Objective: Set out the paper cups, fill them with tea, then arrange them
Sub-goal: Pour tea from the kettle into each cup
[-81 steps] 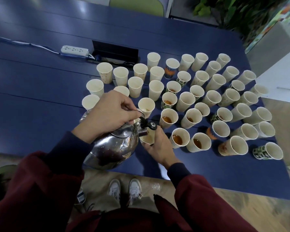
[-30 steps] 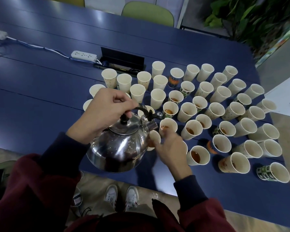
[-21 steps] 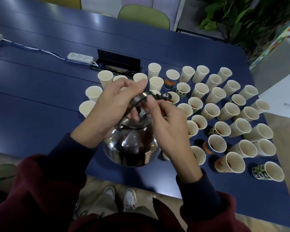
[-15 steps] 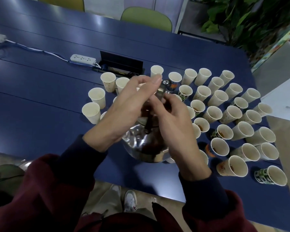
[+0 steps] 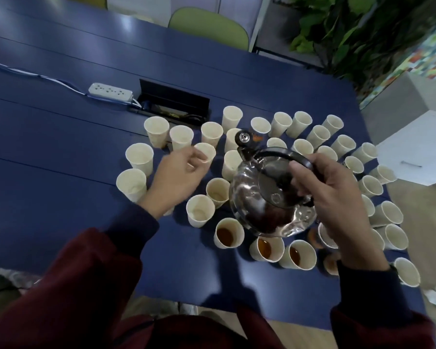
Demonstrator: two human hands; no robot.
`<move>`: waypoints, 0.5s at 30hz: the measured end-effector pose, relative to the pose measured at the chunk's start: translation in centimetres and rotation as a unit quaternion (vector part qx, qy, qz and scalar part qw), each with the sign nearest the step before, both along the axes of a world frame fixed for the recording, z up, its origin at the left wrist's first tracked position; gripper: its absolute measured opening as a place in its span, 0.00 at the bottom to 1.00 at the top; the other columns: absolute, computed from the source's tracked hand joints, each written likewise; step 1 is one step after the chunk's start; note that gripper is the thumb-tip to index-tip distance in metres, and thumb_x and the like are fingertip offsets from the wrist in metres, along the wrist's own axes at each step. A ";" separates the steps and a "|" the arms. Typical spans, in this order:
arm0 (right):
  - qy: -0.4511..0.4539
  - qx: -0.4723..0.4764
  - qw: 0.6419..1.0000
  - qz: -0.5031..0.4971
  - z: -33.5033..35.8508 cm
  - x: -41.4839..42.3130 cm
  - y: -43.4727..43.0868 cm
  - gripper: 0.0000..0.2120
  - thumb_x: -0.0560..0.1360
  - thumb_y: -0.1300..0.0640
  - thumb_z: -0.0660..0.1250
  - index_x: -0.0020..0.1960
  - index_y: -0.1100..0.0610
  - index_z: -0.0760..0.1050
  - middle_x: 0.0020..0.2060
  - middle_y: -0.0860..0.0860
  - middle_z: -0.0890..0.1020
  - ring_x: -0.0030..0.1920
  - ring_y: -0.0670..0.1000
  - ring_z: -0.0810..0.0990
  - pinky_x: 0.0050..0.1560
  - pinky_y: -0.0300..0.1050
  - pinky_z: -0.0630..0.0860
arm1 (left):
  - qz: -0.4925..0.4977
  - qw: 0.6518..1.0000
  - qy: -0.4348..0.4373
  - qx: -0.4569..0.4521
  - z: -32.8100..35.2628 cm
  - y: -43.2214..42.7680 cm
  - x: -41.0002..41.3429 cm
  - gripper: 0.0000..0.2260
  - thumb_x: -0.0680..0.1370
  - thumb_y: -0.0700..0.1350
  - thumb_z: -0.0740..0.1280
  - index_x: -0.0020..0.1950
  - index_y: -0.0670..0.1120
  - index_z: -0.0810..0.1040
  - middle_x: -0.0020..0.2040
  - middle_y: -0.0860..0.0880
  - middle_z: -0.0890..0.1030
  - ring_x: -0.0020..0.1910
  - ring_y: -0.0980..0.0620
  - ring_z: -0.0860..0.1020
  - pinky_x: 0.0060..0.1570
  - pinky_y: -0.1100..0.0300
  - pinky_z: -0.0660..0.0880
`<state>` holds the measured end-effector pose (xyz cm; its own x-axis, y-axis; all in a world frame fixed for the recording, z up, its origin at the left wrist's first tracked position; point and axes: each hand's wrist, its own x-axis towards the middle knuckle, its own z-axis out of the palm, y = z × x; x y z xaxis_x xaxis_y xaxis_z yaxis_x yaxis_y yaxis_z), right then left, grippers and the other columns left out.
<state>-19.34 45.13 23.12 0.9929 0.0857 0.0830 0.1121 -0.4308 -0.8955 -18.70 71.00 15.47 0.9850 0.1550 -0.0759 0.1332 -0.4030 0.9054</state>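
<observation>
Two hands are working: my right hand (image 5: 332, 197) is holding the kettle (image 5: 269, 205) by its handle (image 5: 275, 151), grip curled round it, the belly hanging just over the filled cups (image 5: 228, 235) beneath. Left of that grip, my left hand (image 5: 176, 175) is touching an empty cup (image 5: 207, 151) at the rim; pinching or not, I cannot tell. Swinging the kettle that low would be risking toppled cups and tea across the counter (image 5: 61, 152).

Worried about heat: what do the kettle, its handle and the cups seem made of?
Kettle: polished metal, probably stainless steel, given its mirror-like reflections. Handle: dull black, likely plastic. Cups: thin cream paper by their matte look, rolled rims.
</observation>
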 end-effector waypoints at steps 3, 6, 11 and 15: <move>-0.026 -0.038 0.999 -0.025 0.0 0.7 0.7 0.07 0.80 0.53 0.69 0.44 0.52 0.80 0.31 0.46 0.78 0.33 0.45 0.75 0.37 0.41 0.72 | -0.083 0.991 0.047 0.093 -4.2 0.0 1.4 0.18 0.74 0.48 0.74 0.62 0.45 0.77 0.54 0.49 0.81 0.52 0.51 0.80 0.58 0.50 0.77; -0.045 -0.037 0.996 -0.063 0.0 1.1 1.7 0.13 0.81 0.49 0.68 0.42 0.57 0.81 0.31 0.47 0.78 0.34 0.45 0.75 0.35 0.41 0.71 | -0.149 0.960 0.055 0.229 -6.7 -0.8 2.7 0.33 0.72 0.57 0.76 0.70 0.43 0.69 0.64 0.44 0.74 0.62 0.44 0.75 0.59 0.52 0.73; -0.064 -0.053 0.989 -0.122 0.0 1.9 1.9 0.24 0.82 0.47 0.65 0.35 0.63 0.77 0.27 0.51 0.73 0.31 0.47 0.69 0.33 0.46 0.66 | -0.187 0.919 0.050 0.343 -8.7 -2.6 3.2 0.39 0.68 0.64 0.75 0.68 0.43 0.67 0.65 0.43 0.71 0.63 0.42 0.73 0.59 0.50 0.71; -0.069 -0.084 0.986 -0.125 -0.2 2.9 2.3 0.23 0.82 0.51 0.65 0.30 0.59 0.73 0.24 0.47 0.70 0.29 0.46 0.67 0.32 0.45 0.65 | -0.198 0.920 0.050 0.334 -9.6 -3.2 3.7 0.41 0.69 0.64 0.74 0.73 0.43 0.64 0.69 0.43 0.71 0.66 0.41 0.72 0.62 0.47 0.71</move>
<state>-16.48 47.46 22.87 0.9652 -0.1355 0.2236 0.0994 -0.6011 -0.7930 -14.96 67.77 5.83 0.9678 -0.1688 -0.1868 -0.0743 -0.9003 0.4290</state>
